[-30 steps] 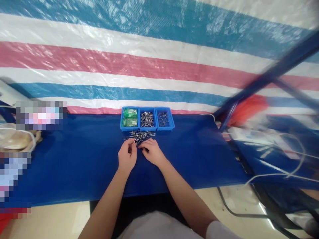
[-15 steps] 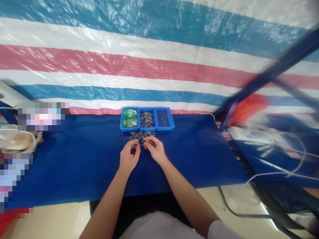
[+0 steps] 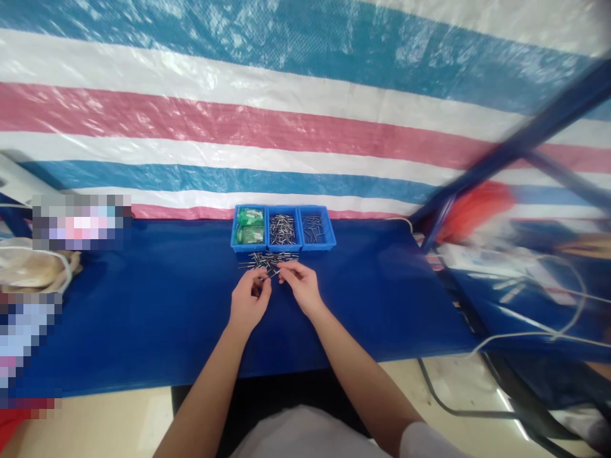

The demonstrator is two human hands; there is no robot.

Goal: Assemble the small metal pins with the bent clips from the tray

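Note:
A loose pile of thin metal pins (image 3: 272, 259), silvery and dark, lies on the blue tabletop (image 3: 363, 305) just beyond my fingers. My left hand (image 3: 249, 299) is closed in a pinch at the pile's near left side; what its fingertips hold is too small to make out. Close by on the right, my right hand (image 3: 301, 286) pinches the end of a thin metal pin, which points toward the left hand. The fingertips of the two hands are a small gap apart.
Behind the pile stand three joined blue bins: the left bin (image 3: 233, 238) holds green packets, the middle bin (image 3: 284, 248) many metal pins, the right bin (image 3: 329, 245) fewer. A striped sheet (image 3: 286, 133) hangs behind. Bags lie left; a blue frame post (image 3: 436, 222) and cables stand right.
My right hand has shifted very slightly right, and the pin at its fingertips shows more clearly. My left hand keeps its pinch in nearly the same place. The bins and pile look unchanged.

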